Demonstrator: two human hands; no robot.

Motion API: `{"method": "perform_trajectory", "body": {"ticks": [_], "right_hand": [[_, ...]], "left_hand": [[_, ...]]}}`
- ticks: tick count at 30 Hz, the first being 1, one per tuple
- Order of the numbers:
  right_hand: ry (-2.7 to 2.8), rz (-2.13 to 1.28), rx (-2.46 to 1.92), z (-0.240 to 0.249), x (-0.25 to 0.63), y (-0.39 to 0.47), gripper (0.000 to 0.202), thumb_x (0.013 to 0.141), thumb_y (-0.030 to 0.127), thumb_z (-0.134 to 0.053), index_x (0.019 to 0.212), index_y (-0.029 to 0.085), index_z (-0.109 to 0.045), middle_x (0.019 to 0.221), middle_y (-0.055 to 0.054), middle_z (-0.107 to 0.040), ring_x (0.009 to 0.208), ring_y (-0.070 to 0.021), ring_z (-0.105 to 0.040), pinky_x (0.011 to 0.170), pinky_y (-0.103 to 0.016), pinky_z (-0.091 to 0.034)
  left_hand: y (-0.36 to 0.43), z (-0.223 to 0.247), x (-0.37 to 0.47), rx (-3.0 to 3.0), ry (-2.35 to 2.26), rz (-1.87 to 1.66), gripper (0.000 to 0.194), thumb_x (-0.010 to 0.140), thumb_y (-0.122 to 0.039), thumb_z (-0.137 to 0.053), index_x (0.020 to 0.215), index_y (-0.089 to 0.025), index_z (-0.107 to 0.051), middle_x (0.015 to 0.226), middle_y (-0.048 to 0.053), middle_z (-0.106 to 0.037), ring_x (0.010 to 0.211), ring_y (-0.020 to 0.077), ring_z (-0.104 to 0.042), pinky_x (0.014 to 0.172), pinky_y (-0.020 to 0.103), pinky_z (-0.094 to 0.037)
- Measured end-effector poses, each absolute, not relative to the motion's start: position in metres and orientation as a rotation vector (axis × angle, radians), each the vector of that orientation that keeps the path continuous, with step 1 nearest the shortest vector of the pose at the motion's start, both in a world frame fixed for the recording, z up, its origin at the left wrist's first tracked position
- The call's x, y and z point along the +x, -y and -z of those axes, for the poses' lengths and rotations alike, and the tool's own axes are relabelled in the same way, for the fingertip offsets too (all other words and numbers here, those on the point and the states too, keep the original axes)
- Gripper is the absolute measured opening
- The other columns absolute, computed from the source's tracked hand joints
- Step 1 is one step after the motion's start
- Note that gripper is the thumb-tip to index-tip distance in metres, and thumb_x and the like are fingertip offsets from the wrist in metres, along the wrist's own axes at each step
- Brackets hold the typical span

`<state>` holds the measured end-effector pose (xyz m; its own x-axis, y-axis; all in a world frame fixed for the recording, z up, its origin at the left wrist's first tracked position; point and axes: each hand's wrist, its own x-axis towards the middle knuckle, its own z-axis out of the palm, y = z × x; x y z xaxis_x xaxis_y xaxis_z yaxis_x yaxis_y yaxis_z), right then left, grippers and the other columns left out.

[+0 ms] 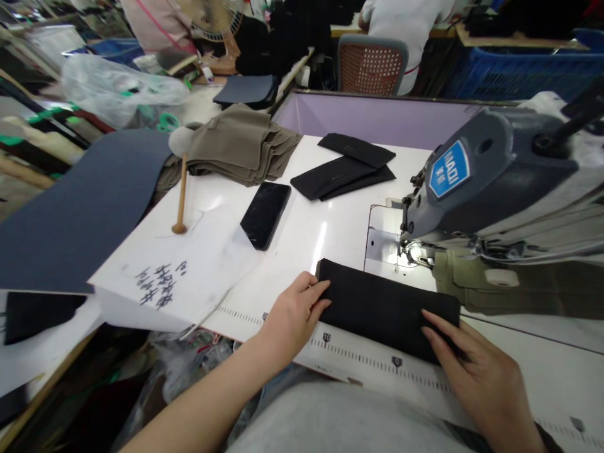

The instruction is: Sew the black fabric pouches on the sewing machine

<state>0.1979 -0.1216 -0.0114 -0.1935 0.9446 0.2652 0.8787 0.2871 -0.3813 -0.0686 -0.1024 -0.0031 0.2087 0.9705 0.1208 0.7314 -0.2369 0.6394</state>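
A flat black fabric piece (377, 308) lies at the front of the white sewing table (226, 251), just before the sewing machine (491, 170). My left hand (292, 314) pinches its left end between thumb and fingers. At its right end my right hand (491, 371) holds the edge, thumb and forefinger on the fabric. Several similar black pieces (344, 167) lie loosely stacked farther back. Olive fabric (514, 283) rests beneath the machine arm, to the right of the needle area.
A black phone (266, 215) and a wooden-handled tool (181, 201) lie left of centre. Behind them is a pile of brown-grey fabric (236, 145). A dark blue-grey sheet (89, 207) covers the left side. Beyond the table, a person in white (401, 25) sits on a chair.
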Motion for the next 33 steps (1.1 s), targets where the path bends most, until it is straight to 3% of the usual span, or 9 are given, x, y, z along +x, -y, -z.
{"method": "perform_trajectory", "body": {"ticks": [16,24,33], "right_hand": [[2.181,-0.127,-1.666,0.011,0.198,0.118,0.033,0.083,0.042,-0.041,0.097,0.02,-0.062,0.08,-0.002,-0.064,0.072,-0.0162,-0.062,0.058,-0.025,-0.049],[2.192,-0.063,-1.641,0.01,0.196,0.118,0.037,0.084,0.044,-0.039,0.095,0.018,-0.063,0.068,0.0,-0.062,0.057,-0.0128,-0.06,0.051,-0.023,-0.047],[2.226,-0.075,-1.628,0.009,0.196,0.116,0.035,0.084,0.042,-0.039,0.094,0.019,-0.063,0.073,-0.001,-0.063,0.063,-0.0141,-0.061,0.053,-0.023,-0.047]], "left_hand": [[0.1,-0.006,-0.065,1.92,-1.63,-0.546,0.027,0.079,-0.013,-0.053,0.106,-0.011,-0.056,0.09,0.005,-0.052,0.079,0.014,-0.056,0.076,0.029,-0.05],[0.097,-0.007,-0.065,1.918,-1.643,-0.493,0.028,0.079,-0.014,-0.054,0.107,-0.011,-0.056,0.093,0.005,-0.052,0.081,0.0148,-0.056,0.078,0.028,-0.05],[0.096,-0.009,-0.065,1.888,-1.672,-0.454,0.028,0.08,-0.015,-0.052,0.108,-0.011,-0.055,0.092,0.005,-0.052,0.08,0.0145,-0.057,0.078,0.029,-0.05]]}}
